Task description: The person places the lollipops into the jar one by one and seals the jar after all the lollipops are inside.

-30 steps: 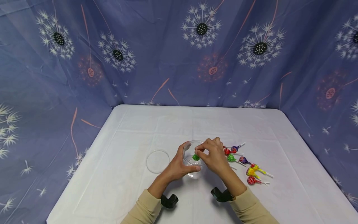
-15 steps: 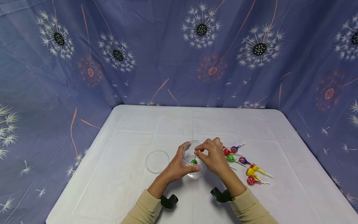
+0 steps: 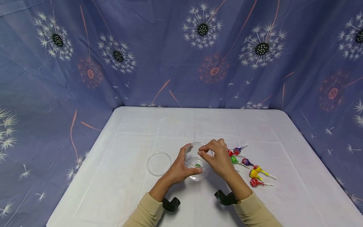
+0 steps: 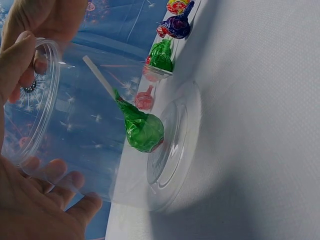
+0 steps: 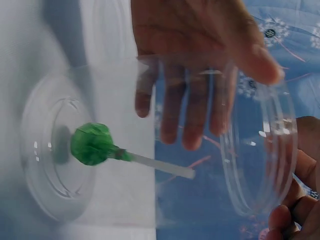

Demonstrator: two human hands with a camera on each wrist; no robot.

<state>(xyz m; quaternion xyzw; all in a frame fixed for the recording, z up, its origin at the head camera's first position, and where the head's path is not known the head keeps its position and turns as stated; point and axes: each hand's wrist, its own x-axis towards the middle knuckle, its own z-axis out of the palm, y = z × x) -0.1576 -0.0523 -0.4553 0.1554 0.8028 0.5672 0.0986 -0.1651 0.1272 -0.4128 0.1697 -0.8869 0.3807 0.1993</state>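
A clear plastic jar (image 3: 195,171) stands at the front middle of the white-covered table. My left hand (image 3: 181,168) grips its side, thumb near and fingers around the far side. Inside, close over the jar's base, is a green-wrapped lollipop (image 4: 144,131), its white stick pointing up toward the mouth and free of any fingers. At the jar's mouth hovers my right hand (image 3: 217,157), thumb and index finger bent over the rim with nothing between them. In the right wrist view, the right fingertips (image 5: 280,220) show beside the rim, apart from the stick.
A round clear lid (image 3: 159,164) lies to the left of the jar. Right of it are several wrapped lollipops, among them a green one (image 3: 234,160), a purple one (image 3: 247,162), a yellow one (image 3: 254,173) and a red one (image 3: 255,182). A patterned blue curtain (image 3: 158,47) hangs behind the table.
The green lollipop has gone down from the jar's mouth to its bottom, and my right hand has let go of the stick. My left hand keeps its grip on the jar.
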